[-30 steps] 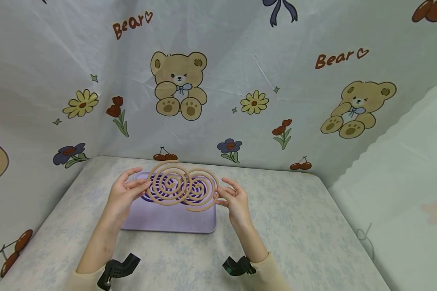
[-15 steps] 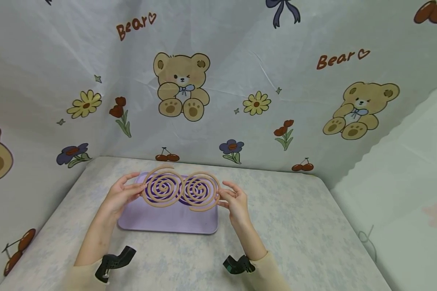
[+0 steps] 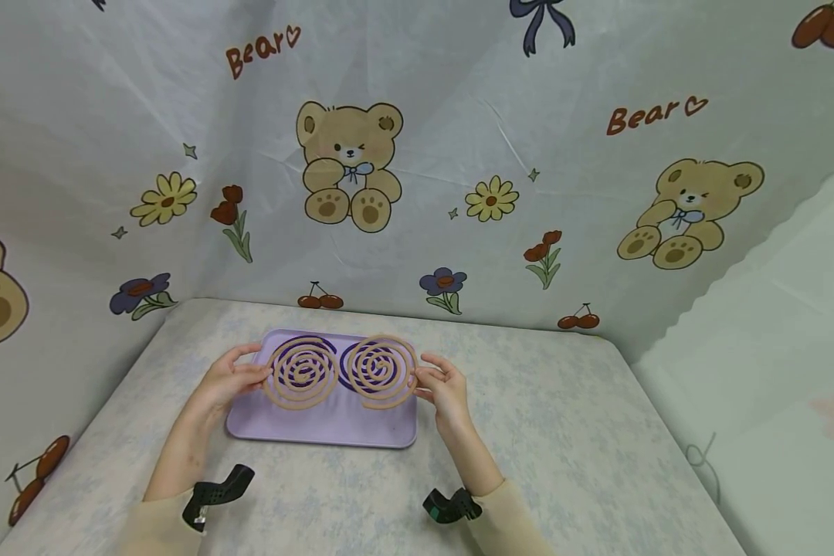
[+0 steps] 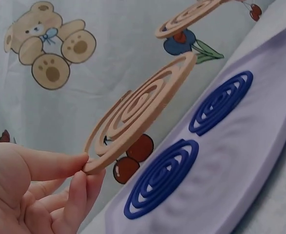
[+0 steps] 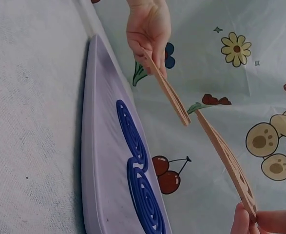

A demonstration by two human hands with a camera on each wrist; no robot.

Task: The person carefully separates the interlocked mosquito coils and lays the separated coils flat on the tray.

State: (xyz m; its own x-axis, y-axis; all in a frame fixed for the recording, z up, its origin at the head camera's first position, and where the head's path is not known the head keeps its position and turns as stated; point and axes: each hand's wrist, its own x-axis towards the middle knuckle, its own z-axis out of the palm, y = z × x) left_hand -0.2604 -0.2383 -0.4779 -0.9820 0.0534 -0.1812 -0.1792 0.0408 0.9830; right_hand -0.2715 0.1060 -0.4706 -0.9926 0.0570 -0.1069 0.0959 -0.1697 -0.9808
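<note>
In the head view my left hand (image 3: 224, 384) pinches the outer edge of a tan mosquito coil (image 4: 150, 121) between thumb and fingers. A second tan mosquito coil (image 5: 225, 158) is pinched at its edge by my right hand (image 3: 448, 391). Both coils are held up above a lilac tray (image 3: 320, 428), side by side and apart. Two dark blue mosquito coils, one nearer (image 4: 160, 178) and one farther (image 4: 220, 102) in the left wrist view, lie flat on the tray. From the head the tan coils partly cover them.
A pale mottled tabletop (image 3: 563, 432) extends around the tray. Behind it hangs a curtain (image 3: 417, 116) printed with bears, flowers and cherries. Black wrist mounts (image 3: 215, 494) sit on both forearms near the cream sleeves (image 3: 163, 527).
The left coil has come down and moved left, so the two tan coils, overlapping before, now stand apart in the head view. The right coil is slightly lower too.
</note>
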